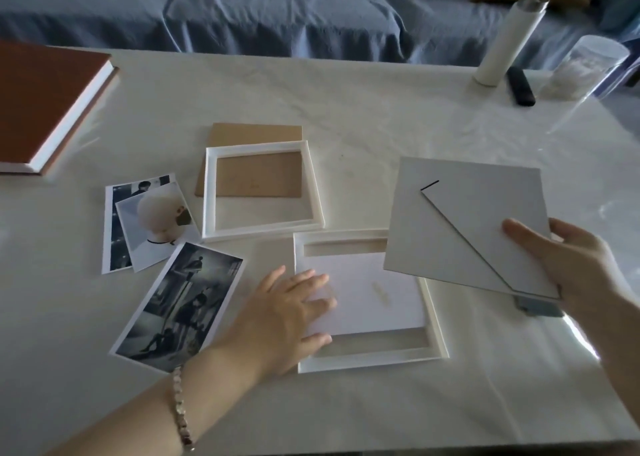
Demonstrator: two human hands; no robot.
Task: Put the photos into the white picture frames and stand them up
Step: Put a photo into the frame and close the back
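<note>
While the left hand (291,312) lies flat with fingers spread on a white sheet (367,293) set face down inside the nearer white frame (437,334), that frame rests on its front close to the table's (381,109) near edge, with strips of its opening showing bare above and below the sheet. To its right the right hand (575,268) pinches the corner of a grey backing board (464,227), thumb on top, holding it tilted in the air so that it overlaps the frame's upper right corner; the board's folding stand leg lies flat against it. Left of the near frame, a black-and-white photo (180,306) lies at an angle, and just beyond it two more prints (145,220) overlap. Farther back, a second white frame (263,192) lies partly over a brown backing board (256,137). Open tabletop stretches behind and to the right of these. At the far left edge sits a brown book (45,102); at the far right corner stand a white cylinder (505,40), a dark remote (519,85) and a clear container (585,67).
</note>
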